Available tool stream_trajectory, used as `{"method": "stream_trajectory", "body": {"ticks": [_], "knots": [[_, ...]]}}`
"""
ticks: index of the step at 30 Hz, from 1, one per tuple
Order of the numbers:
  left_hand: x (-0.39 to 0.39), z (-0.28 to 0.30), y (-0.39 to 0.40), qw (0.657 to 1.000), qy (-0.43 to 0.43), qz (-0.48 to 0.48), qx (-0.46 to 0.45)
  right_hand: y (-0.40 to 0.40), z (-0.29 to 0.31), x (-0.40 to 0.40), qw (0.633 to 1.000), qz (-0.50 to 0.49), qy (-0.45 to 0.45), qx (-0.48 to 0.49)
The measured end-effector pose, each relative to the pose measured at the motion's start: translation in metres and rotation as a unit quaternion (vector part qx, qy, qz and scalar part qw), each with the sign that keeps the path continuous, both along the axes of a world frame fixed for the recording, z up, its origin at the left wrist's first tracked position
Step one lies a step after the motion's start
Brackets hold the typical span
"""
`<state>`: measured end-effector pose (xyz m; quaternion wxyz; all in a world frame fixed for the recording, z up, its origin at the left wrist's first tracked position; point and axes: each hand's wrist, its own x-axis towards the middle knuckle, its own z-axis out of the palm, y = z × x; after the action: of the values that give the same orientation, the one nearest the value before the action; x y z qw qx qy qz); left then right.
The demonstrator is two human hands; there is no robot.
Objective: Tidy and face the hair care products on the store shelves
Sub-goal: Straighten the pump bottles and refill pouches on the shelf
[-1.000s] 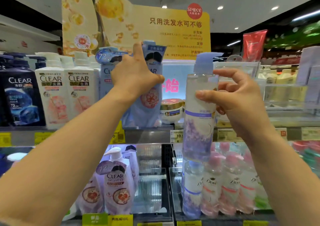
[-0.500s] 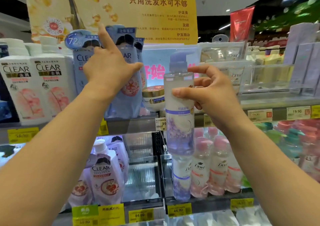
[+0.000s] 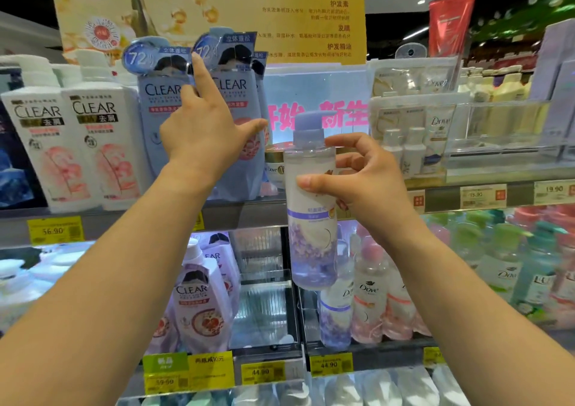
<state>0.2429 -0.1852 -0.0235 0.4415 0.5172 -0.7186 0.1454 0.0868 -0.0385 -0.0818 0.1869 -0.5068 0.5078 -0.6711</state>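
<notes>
Right hand (image 3: 367,184) around clear bottle (image 3: 311,219) of lilac-tinted liquid, upright.

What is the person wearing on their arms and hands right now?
Nothing shows: both forearms are bare up to the frame edge, with no sleeves, gloves, watch or rings visible on the left hand or right hand. Fingernails are short and unpainted.

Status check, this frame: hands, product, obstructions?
Left hand touching blue Clear bottle, forefinger extended. Right hand gripping purple-capped bottle mid-air. Nothing blocking.
</notes>
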Motion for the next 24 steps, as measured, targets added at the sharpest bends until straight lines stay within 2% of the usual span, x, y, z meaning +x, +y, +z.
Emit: {"method": "stream_trajectory", "body": {"ticks": [10, 15, 18, 21, 22, 24], "knots": [[-0.003, 0.003, 0.000, 1.000, -0.009, 0.005, 0.015, -0.001, -0.006, 0.008, 1.000, -0.006, -0.005, 0.008], [0.005, -0.007, 0.002, 0.999, 0.006, -0.042, 0.008, 0.003, -0.015, 0.009, 1.000, -0.015, -0.018, 0.011], [0.012, -0.018, 0.009, 0.997, 0.044, -0.069, -0.008, 0.004, -0.020, 0.008, 0.999, -0.017, -0.035, 0.016], [0.020, -0.048, 0.033, 0.963, 0.123, -0.213, -0.107, 0.004, -0.029, 0.010, 0.998, -0.016, -0.056, 0.019], [0.022, -0.062, 0.043, 0.948, 0.131, -0.277, -0.088, 0.004, -0.032, 0.011, 0.998, -0.014, -0.062, 0.021], [0.027, -0.093, 0.059, 0.913, 0.123, -0.384, 0.066, 0.002, -0.040, 0.014, 0.997, -0.010, -0.070, 0.023]]}}
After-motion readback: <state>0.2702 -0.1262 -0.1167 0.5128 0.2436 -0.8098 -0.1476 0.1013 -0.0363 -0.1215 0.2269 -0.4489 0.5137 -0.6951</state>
